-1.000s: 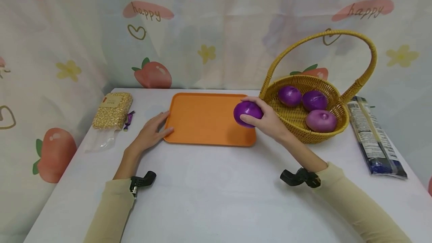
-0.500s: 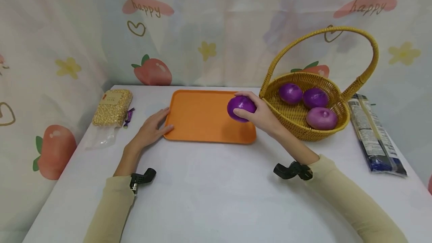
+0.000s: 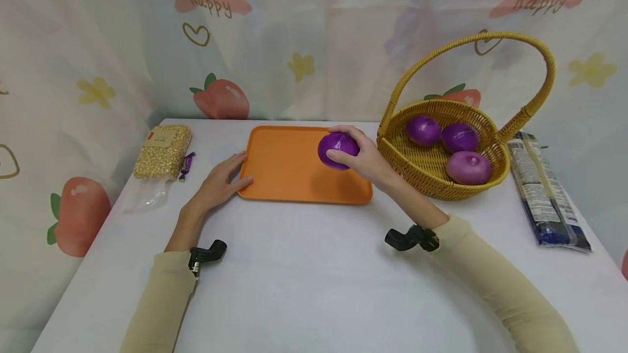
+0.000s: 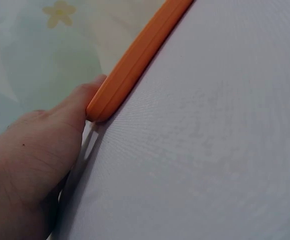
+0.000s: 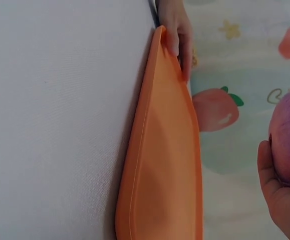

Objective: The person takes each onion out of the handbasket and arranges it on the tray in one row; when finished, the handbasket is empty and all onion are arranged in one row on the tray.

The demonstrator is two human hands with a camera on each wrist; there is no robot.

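Observation:
In the head view, my right hand point(image 3: 365, 159) grips a glossy purple onion point(image 3: 334, 151), with the thumb on its near side and fingers over the top. Hand and onion are above the right half of the orange tray point(image 3: 289, 165). The onion point(image 5: 289, 140) also shows at the right edge of the right wrist view. My left hand point(image 3: 218, 187) rests at the tray's left end, its fingers fairly straight along the rim and its thumb at the near corner. In the left wrist view, the hand point(image 4: 40, 150) touches the tray corner point(image 4: 107, 102).
A wicker basket point(image 3: 392, 170) with a tall handle holds three purple onions point(image 3: 468, 168), right of the tray. Beyond it lies a long printed packet point(image 3: 547, 195). At the left are a bag of yellow kernels point(image 3: 163, 152) and a purple-wrapped candy point(image 3: 186, 166). A printed curtain point(image 3: 343, 64) hangs behind.
My right hand has moved left with the onion, from the tray's right end further in over it. The left hand stays at the tray's left end. The head view has tilted down slightly.

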